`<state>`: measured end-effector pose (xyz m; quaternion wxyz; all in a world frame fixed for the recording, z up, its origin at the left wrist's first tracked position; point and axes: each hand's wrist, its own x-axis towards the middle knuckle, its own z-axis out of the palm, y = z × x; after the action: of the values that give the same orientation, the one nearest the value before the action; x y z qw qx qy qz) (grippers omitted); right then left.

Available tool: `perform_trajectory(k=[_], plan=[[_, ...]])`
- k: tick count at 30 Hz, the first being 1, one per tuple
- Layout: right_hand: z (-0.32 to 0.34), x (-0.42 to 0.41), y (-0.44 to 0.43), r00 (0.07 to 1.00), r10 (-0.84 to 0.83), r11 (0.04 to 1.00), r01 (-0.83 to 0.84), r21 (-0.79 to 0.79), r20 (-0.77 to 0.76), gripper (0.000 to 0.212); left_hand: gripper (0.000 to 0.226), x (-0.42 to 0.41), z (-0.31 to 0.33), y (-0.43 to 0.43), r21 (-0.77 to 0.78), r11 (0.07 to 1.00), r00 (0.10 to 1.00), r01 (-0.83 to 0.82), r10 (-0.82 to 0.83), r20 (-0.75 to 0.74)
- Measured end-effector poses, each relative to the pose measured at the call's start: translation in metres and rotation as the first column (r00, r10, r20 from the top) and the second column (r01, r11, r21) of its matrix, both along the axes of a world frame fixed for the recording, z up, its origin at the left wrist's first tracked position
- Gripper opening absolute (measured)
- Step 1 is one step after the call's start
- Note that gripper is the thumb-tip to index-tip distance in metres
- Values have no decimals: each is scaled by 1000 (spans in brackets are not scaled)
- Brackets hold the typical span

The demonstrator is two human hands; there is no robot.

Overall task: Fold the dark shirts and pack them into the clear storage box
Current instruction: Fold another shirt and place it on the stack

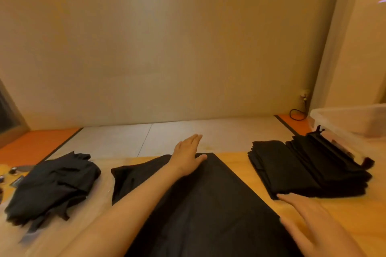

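A dark shirt (200, 200) lies spread flat on the wooden table (236, 162) in front of me. My left hand (188, 154) reaches across it with straight fingers and presses flat near its far edge. My right hand (309, 221) lies flat with spread fingers on the table at the shirt's right edge, just in front of a stack of folded dark shirts (307, 169). A crumpled heap of dark shirts (52, 183) sits at the left. The clear storage box (355, 119) stands at the far right, behind the folded stack.
Small metal objects (14, 171) lie at the table's left edge. Beyond the table are a pale tiled floor (167, 133) with orange borders, a plain wall, and a black cable (297, 115) at the right corner.
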<state>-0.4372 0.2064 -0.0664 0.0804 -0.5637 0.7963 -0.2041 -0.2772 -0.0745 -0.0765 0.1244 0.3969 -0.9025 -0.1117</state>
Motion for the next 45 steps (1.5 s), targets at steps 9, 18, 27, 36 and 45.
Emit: perform_trajectory(k=[9,18,27,36,45], plan=[[-37,23,-71,858,485,870,-453,193,-170,63,108,105,-40,115,82,968,924,-236,198,326],[-67,91,-12,982,101,963,-56,264,-159,87,79,108,-40,76,10,978,930,208,-201,308],[-40,108,-20,959,201,958,-151,243,-198,58,78,131,-36,174,118,985,971,128,-148,185],[-59,129,-10,934,276,944,-221,244,-225,55,99,150,-56,211,32,999,970,12,-19,243],[-61,61,40,977,49,964,9,267,-208,55,93,219,-55,196,89,982,967,-164,142,214]])
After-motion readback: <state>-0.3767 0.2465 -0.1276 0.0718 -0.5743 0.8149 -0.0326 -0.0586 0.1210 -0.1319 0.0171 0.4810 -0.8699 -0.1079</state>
